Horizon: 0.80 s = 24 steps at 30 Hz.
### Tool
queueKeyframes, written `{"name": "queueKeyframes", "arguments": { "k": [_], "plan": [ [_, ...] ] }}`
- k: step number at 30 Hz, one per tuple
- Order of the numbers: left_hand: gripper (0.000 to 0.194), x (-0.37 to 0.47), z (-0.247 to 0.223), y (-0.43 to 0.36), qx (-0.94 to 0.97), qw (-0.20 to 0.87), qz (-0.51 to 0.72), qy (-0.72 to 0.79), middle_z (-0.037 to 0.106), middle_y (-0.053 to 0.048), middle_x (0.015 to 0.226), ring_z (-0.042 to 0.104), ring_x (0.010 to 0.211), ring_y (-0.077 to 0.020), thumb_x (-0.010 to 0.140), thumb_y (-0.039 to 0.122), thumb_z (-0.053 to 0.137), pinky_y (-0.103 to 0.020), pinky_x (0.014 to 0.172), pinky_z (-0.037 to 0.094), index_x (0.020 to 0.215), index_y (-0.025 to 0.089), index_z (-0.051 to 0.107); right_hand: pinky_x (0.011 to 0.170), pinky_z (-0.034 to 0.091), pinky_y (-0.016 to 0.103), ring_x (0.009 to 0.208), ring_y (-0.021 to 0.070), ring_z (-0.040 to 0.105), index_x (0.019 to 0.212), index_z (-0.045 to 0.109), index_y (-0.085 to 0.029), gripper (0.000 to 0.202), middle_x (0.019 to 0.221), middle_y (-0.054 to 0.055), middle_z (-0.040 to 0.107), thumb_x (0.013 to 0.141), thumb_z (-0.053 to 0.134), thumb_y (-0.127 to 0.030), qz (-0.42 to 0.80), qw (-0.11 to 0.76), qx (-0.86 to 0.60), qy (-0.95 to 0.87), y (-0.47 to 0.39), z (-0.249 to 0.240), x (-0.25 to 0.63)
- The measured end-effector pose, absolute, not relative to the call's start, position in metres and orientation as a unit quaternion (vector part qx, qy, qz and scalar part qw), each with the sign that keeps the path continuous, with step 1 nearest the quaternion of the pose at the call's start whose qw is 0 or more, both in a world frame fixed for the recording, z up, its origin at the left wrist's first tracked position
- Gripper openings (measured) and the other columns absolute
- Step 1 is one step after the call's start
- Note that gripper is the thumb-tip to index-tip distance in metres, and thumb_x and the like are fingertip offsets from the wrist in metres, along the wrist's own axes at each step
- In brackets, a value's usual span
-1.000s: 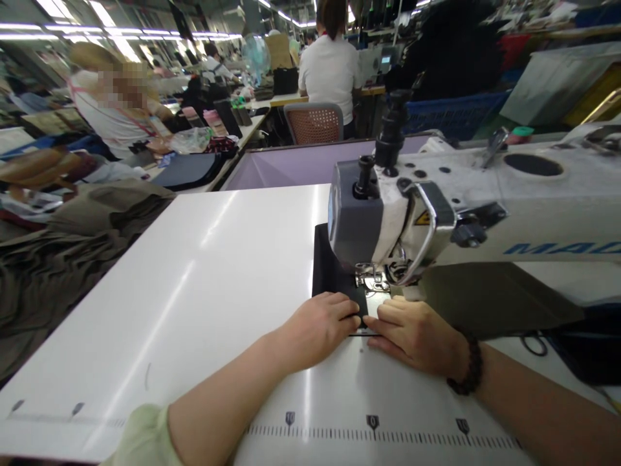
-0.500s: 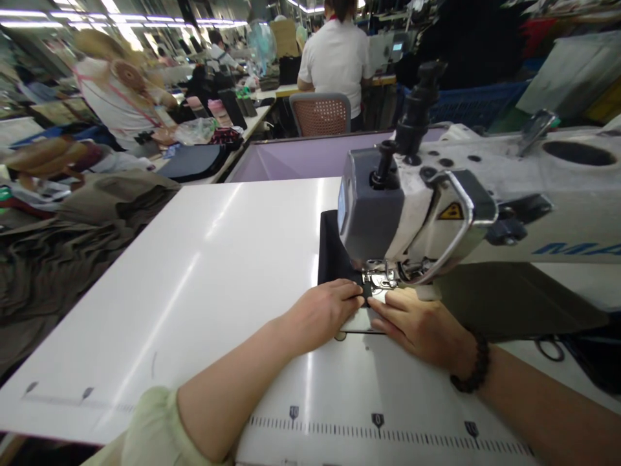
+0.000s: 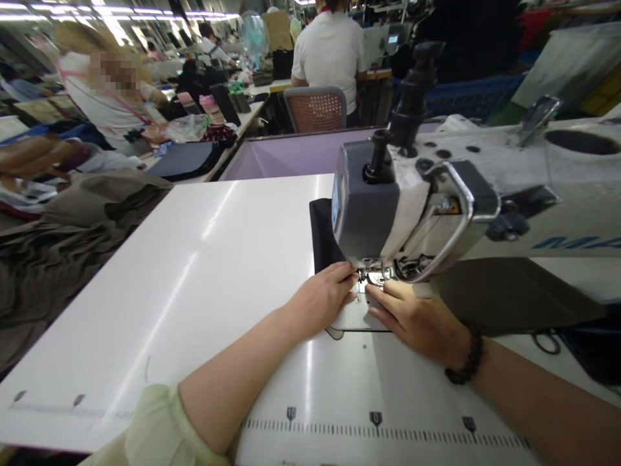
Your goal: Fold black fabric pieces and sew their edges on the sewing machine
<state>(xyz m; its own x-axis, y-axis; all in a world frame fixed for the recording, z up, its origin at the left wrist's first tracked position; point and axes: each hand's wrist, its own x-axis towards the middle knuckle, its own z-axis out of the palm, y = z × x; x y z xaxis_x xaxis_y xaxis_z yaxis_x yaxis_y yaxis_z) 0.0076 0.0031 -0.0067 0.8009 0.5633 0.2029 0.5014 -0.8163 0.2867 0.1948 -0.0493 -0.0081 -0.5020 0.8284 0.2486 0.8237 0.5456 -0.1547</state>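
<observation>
A black piece of fabric (image 3: 323, 236) lies on the white sewing table (image 3: 233, 259), running under the head of the sewing machine (image 3: 369, 200). My left hand (image 3: 323, 298) rests flat on its near end, fingertips beside the presser foot (image 3: 363, 275) and thumb lower down. On the other side of the foot, my right hand (image 3: 422, 317) lies with fingers stretched over the metal plate (image 3: 356, 317), touching no fabric that I can make out. Part of the black fabric is hidden behind the machine head and under my left fingers.
Olive fabric (image 3: 514, 294) lies under the machine arm, near black scissor handles (image 3: 547, 343). Piled olive fabric (image 3: 43, 272) is at left. A purple-walled bin (image 3: 281, 155) stands beyond the table; a chair (image 3: 316, 109) and people at work are behind it.
The black fabric has moved away from me beneath the foot, so its near end no longer shows between my hands. My left hand has moved slightly forward with it; the view shifts a little.
</observation>
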Motion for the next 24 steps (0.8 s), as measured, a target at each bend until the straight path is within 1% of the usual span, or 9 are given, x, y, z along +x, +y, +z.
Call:
{"name": "queueKeyframes", "arguments": {
  "k": [8,14,16,19,21,22,24],
  "plan": [
    [0.015,0.008,-0.009,0.004,0.941,0.111,0.14,0.288,0.054,-0.008,0.096,0.049,0.098,-0.0203,0.085,0.018,0.045,-0.032,0.087,0.045,0.091,0.01,0.056,0.058,0.04,0.022,0.072,0.0155,0.057,0.098,0.058,-0.016,0.022,0.082,0.006,0.062,0.079,0.053,-0.025,0.002,0.142,-0.478,-0.867,-0.048,-0.007,0.195],
    [0.016,0.008,-0.005,0.006,0.941,0.101,0.133,0.293,0.055,-0.009,0.098,0.05,0.099,-0.0206,0.085,0.018,0.044,-0.033,0.087,0.044,0.094,0.01,0.055,0.059,0.04,0.023,0.072,0.0158,0.057,0.099,0.058,-0.017,0.022,0.08,0.006,0.062,0.08,0.051,-0.026,0.001,0.137,-0.477,-0.868,-0.048,-0.006,0.195],
    [0.019,0.008,0.003,-0.002,0.942,0.093,0.114,0.3,0.056,-0.01,0.099,0.051,0.098,-0.0211,0.085,0.021,0.045,-0.033,0.086,0.044,0.096,0.009,0.054,0.059,0.039,0.024,0.07,0.0155,0.057,0.099,0.059,-0.017,0.022,0.079,0.006,0.063,0.081,0.049,-0.027,-0.003,0.145,-0.474,-0.868,-0.049,-0.006,0.196],
    [0.026,0.007,0.014,-0.022,0.944,0.08,0.072,0.313,0.057,-0.011,0.099,0.053,0.095,-0.0219,0.085,0.031,0.047,-0.033,0.082,0.046,0.097,0.008,0.054,0.06,0.04,0.024,0.067,0.0138,0.056,0.094,0.06,-0.015,0.023,0.077,0.006,0.062,0.085,0.043,-0.027,0.007,0.172,-0.436,-0.883,-0.05,-0.005,0.199],
    [0.029,0.006,0.017,-0.037,0.952,0.059,0.047,0.298,0.058,-0.012,0.1,0.054,0.096,-0.0223,0.084,0.034,0.048,-0.032,0.081,0.047,0.096,0.009,0.054,0.06,0.04,0.024,0.067,0.0133,0.055,0.092,0.061,-0.013,0.027,0.074,0.006,0.061,0.087,0.038,-0.026,0.015,0.187,-0.388,-0.902,-0.051,-0.005,0.201],
    [0.028,0.005,0.017,-0.043,0.957,0.046,0.039,0.282,0.058,-0.012,0.101,0.053,0.098,-0.0222,0.085,0.033,0.047,-0.032,0.083,0.046,0.096,0.009,0.054,0.059,0.039,0.025,0.065,0.013,0.055,0.09,0.062,-0.012,0.029,0.072,0.006,0.06,0.088,0.037,-0.026,0.017,0.191,-0.367,-0.91,-0.052,-0.005,0.202],
    [0.024,0.003,0.014,-0.05,0.968,0.023,0.033,0.248,0.057,-0.012,0.104,0.051,0.102,-0.0212,0.087,0.027,0.044,-0.031,0.088,0.043,0.099,0.008,0.054,0.057,0.038,0.025,0.062,0.0127,0.052,0.088,0.062,-0.012,0.032,0.067,0.004,0.058,0.089,0.035,-0.028,0.018,0.194,-0.337,-0.921,-0.053,-0.004,0.203]
  ]
}}
